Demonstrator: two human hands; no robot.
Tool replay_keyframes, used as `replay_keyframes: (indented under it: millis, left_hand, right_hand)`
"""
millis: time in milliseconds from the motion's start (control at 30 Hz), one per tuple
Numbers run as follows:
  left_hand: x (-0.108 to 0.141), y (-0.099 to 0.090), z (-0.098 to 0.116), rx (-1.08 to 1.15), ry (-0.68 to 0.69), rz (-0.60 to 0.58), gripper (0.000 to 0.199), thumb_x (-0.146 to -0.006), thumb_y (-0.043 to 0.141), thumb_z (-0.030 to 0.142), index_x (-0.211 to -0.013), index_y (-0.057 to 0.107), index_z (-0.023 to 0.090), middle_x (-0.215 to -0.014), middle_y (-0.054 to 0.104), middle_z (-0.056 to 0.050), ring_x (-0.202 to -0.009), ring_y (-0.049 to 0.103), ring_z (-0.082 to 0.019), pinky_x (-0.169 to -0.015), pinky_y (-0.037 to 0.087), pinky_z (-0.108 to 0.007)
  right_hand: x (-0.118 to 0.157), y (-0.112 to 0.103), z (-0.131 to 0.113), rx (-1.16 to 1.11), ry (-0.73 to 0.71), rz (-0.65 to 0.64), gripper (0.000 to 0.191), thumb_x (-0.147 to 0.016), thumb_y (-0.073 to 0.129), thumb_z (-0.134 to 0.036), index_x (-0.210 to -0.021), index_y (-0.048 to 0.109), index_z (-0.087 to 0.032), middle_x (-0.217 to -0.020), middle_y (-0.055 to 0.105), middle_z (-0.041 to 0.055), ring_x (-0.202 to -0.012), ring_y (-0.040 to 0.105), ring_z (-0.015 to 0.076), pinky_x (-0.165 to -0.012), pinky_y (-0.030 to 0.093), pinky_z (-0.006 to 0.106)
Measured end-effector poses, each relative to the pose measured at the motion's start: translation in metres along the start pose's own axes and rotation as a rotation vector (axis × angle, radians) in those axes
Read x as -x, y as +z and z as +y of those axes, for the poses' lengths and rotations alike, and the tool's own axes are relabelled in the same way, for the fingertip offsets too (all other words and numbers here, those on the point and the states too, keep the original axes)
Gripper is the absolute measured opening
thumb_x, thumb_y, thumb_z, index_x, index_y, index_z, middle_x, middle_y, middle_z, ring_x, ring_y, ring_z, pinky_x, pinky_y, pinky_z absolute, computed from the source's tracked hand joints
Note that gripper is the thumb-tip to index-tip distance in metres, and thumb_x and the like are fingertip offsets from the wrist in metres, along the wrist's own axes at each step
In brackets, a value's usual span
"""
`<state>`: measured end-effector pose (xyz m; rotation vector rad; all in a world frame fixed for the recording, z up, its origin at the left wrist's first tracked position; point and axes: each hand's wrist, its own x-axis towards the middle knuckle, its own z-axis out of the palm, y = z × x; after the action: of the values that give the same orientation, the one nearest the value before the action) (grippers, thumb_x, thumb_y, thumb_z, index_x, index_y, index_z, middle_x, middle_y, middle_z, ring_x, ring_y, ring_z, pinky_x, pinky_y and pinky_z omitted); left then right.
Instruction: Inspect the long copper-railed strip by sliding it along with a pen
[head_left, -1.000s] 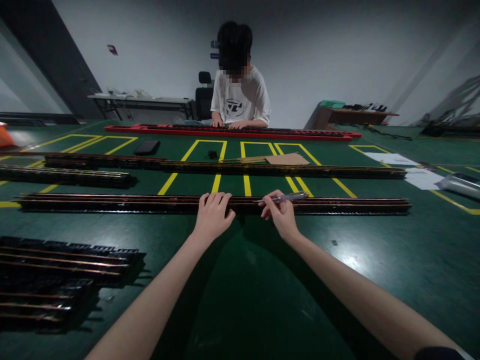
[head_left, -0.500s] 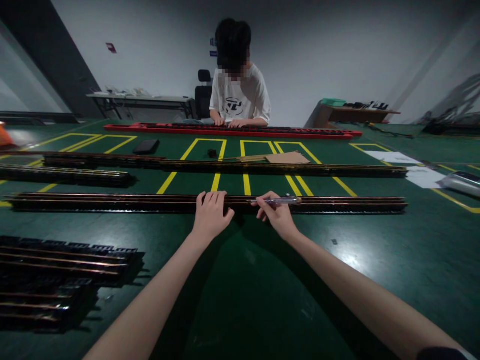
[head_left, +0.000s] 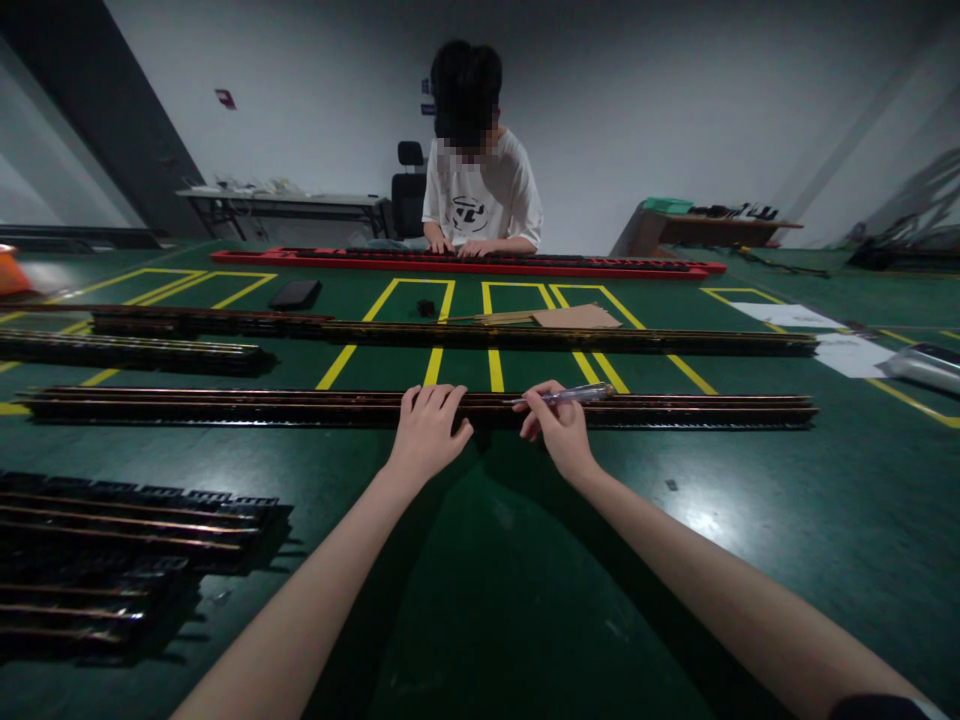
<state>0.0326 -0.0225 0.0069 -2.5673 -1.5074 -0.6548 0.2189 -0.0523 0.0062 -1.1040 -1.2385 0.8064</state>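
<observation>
A long black slotted strip with copper-coloured lines along it lies crosswise on the green table. My left hand rests over the middle of this strip, fingers spread across its top and thumb held out to the right. To the right, my right hand is closed around a slim screwdriver with a clear handle. Its shaft points left, just over the strip, and its handle end tilts up to the right. Whether the tip touches the strip I cannot tell.
More black strips lie at the near left and beyond mine. Cardboard, a dark flat box and white papers are on the table. Across it, a person works at a red rail.
My right hand has shifted slightly right, and the screwdriver's handle end has tipped upward. My left hand stays on the strip almost unmoved.
</observation>
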Motion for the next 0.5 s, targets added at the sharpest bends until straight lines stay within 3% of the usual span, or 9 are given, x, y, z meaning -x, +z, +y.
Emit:
replay_keyframes:
  millis: [500]
  left_hand:
    - [0.0002,0.0039,-0.0031,0.0,0.013,0.014,0.043,-0.088,0.043,0.034,-0.125,0.054,0.014,-0.122,0.06,-0.012,-0.116,0.051,-0.027,-0.105,0.03,-0.049]
  right_hand:
    - [0.0001,0.0004,-0.0021,-0.129,0.0,0.228,0.016,-0.077,0.057,-0.032,-0.069,0.054,-0.019,-0.055,0.061,-0.0039,-0.036,0.053,0.0082,-0.034,0.039,0.018]
